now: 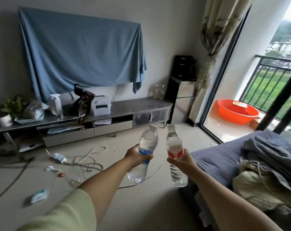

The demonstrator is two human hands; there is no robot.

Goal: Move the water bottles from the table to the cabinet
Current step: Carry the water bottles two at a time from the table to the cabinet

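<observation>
I have both arms stretched forward over the floor, forearms rising toward the middle of the view, a pale yellow sleeve (61,212) pushed up on the left one. My left hand (136,157) is wrapped around the middle of a blue-labelled water bottle (145,150), which leans with its white cap toward the right. My right hand (183,161) grips a red-labelled water bottle (173,152) at its label, cap tilted slightly left, so the two caps sit near each other without touching. Both bottles are in the air, well apart from the long grey TV cabinet (124,107) against the far wall. More water bottles (158,91) stand at the cabinet's right end, beside a dark water dispenser (183,84). Cables (89,162) and small litter lie on the floor between me and the cabinet. A bed with grey bedding (257,157) is at my right, an orange basin (236,110) out on the balcony.
</observation>
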